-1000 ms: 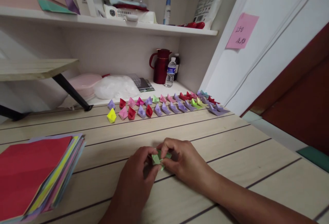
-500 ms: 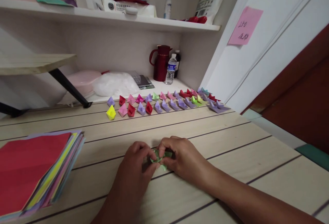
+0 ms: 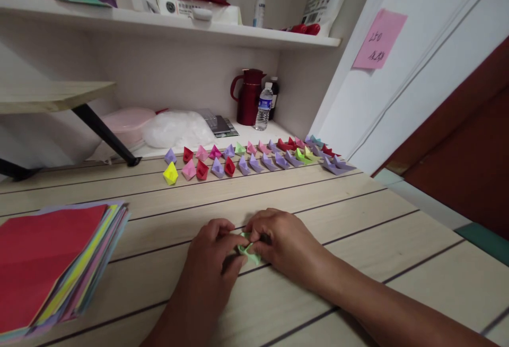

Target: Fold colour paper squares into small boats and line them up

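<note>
At the left, a paper stack (image 3: 47,262), flat on the worktop (image 3: 358,214), close by for easy reach. In the middle, left hand (image 3: 210,263) and right hand (image 3: 285,246), low over the worktop. Both pinching a small green paper (image 3: 249,251) with fingertips, one from each side, to keep the folds tight. Farther back, paper boats (image 3: 254,160) in two rows, well away from the hands, safe from bumps.

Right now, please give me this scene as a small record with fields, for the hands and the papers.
Left hand: pinches the green folded paper from the left
Right hand: pinches the same piece from the right
Table: pale wooden planks under both hands
Paper stack: coloured sheets, red on top, far left
Folded figures: two rows near the table's back edge
</note>
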